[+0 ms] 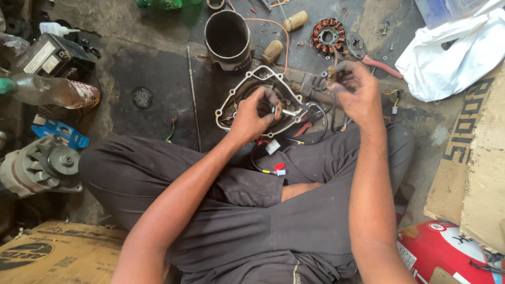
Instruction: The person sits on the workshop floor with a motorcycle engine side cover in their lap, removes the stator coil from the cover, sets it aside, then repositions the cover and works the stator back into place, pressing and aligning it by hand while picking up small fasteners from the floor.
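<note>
Greasy small part (332,77) (pinched), right hand (356,92).

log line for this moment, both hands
left hand: holds small metal part over engine cover | right hand: pinches small brass part | stator: on floor

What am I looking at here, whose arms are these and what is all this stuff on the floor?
One camera, worn on the person's head, looks down at their own lap and arms; they sit on a dark, oily floor. The left hand pinches a small metal part over a grey engine cover. The right hand holds a small brownish part with wires. Around them lie a metal cylinder, a copper-wound coil ring, a white plastic bag, cardboard and a bottle.
</note>
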`<state>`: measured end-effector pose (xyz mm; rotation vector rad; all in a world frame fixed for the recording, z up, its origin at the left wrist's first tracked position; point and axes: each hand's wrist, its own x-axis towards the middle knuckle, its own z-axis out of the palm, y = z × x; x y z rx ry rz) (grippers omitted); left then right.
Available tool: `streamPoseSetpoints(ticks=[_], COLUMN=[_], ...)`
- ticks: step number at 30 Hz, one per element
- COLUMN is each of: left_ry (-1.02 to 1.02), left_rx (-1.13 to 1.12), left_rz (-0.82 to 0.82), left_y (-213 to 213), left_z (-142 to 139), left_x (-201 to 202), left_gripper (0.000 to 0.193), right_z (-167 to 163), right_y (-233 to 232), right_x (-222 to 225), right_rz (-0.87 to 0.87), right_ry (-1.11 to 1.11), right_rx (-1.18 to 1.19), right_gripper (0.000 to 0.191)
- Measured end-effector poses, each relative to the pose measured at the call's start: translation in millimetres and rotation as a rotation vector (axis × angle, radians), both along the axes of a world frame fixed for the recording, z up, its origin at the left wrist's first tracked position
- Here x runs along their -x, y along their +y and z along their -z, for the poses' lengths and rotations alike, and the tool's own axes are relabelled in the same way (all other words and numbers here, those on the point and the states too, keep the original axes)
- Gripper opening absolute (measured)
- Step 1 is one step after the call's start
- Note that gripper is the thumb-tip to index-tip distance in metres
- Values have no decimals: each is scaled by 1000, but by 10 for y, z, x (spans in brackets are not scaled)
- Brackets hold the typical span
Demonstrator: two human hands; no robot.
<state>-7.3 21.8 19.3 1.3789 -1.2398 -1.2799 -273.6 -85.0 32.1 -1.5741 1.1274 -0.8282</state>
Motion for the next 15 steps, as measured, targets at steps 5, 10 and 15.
streamPoseSetpoints(ticks=[5, 10, 15], left_ry=[-77, -115, -127], left_rx=[-37, 67, 119], left_rz=[-3, -4, 50], left_y=[10, 3, 14], left_z=[-106, -105, -13], left_x=[-11, -6, -37], left_gripper=[39, 41, 41], right_z=[-36, 10, 28], right_y=[-49, -76, -101], right_x=[86, 93, 97], right_rz=[19, 21, 19], right_ry=[71, 31, -21], right_rx=[55, 10, -40], right_gripper=[40, 39, 37])
